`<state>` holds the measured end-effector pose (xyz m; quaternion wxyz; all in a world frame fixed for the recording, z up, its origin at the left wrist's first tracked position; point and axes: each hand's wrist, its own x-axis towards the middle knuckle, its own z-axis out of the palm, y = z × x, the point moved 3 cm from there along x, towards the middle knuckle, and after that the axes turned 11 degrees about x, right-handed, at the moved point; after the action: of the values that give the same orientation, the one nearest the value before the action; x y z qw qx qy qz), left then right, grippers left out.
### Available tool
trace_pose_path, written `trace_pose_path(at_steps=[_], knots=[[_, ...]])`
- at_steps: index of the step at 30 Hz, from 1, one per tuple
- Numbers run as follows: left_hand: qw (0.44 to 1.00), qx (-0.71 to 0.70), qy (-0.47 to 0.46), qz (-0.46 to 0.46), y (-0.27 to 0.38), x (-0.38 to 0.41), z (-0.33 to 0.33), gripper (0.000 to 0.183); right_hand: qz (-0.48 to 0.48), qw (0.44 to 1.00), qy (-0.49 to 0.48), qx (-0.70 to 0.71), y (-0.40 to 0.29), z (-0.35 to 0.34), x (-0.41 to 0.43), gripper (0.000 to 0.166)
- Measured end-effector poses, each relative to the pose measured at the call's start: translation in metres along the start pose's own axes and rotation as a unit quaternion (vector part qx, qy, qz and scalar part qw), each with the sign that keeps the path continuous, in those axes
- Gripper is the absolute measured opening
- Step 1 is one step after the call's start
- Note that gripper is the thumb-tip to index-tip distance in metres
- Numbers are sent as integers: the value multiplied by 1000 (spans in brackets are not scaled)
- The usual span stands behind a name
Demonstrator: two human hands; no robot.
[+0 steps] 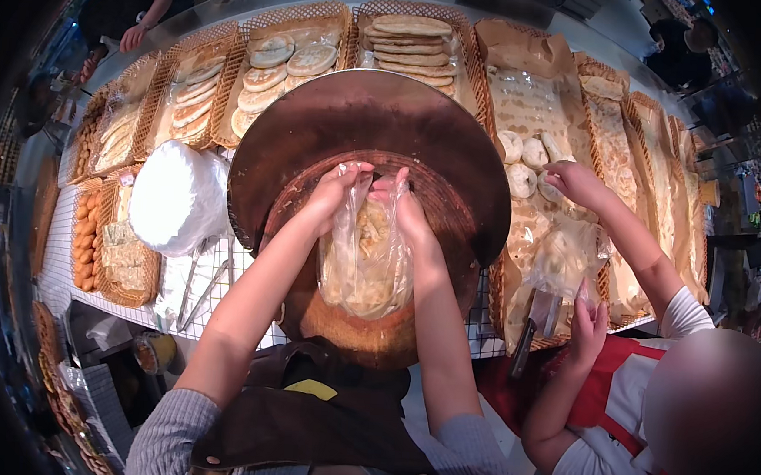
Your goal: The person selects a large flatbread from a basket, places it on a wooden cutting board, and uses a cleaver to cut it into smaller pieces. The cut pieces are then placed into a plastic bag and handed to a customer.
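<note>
A clear plastic bag (367, 269) with pieces of pale, browned flatbread inside stands over a round wooden chopping block (355, 334). My left hand (339, 192) grips the left side of the bag's mouth, fingers pinched on the film. At the other side of the mouth, my right hand (410, 207) grips the film too, partly hidden behind the plastic. A large round dark metal pan or lid (375, 113) curves behind both hands. Left of it lies a bulky stack of white plastic bags (177, 199), with metal tongs (204, 289) just below.
Wicker baskets of round flatbreads (311, 60) line the far side. At right, a co-worker in a red apron (606, 388) reaches over a basket of white buns (521, 179), holding a plastic bag. A cleaver (535, 332) lies near them. A basket of eggs (85, 239) is far left.
</note>
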<state>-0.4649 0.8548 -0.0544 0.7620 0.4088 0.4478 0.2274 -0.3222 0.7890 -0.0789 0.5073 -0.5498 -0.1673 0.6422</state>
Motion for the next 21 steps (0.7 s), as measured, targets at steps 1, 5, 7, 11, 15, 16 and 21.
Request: trace_pose_path(at_steps=[1, 5, 7, 11, 15, 16, 21], knots=[[998, -43, -34, 34, 6, -10, 2, 23, -12, 996, -77, 40, -2, 2, -13, 88], [967, -84, -162, 177, 53, -86, 19, 25, -98, 969, -213, 74, -16, 4, -99, 82], [953, -62, -187, 228, 62, -121, 18, 27, -202, 947, -234, 83, -12, -5, -140, 78], [965, 8, -154, 212, 60, -176, 8, 27, -318, 916, -204, 136, -25, -17, -204, 72], [968, 30, -110, 222, 52, -195, -1, 28, -322, 926, -176, 88, -23, -30, -227, 71], [969, 33, -106, 222, 50, -198, -1, 28, -325, 924, -176, 97, -23, -30, -231, 66], [961, 94, -75, 248, 50, -217, 14, 26, -328, 927, -160, 90, -18, -29, -258, 48]])
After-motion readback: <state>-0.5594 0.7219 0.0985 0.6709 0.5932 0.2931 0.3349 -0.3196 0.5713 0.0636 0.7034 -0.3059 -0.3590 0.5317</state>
